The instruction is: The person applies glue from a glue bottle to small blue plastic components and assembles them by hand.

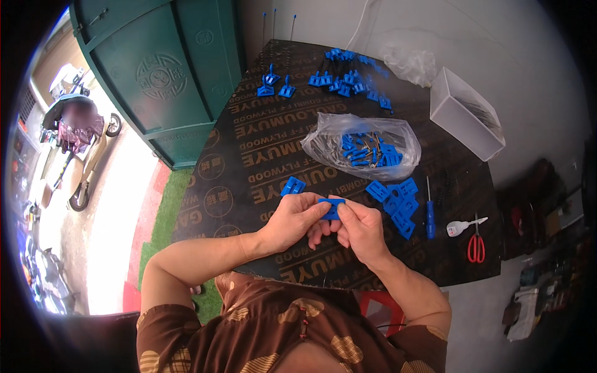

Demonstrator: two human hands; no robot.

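While the left hand (293, 222) and right hand (365, 231) together pinch one blue plate (333, 209) mid-frame, working it seems the step, the next move likely needing steady pressure.

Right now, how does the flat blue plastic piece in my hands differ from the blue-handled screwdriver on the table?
The flat blue plastic piece is held between your left hand and right hand; the blue-handled screwdriver lies on the dark table. The piece is short and broad, the screwdriver long and slim, with a thin shaft. Both show blue.
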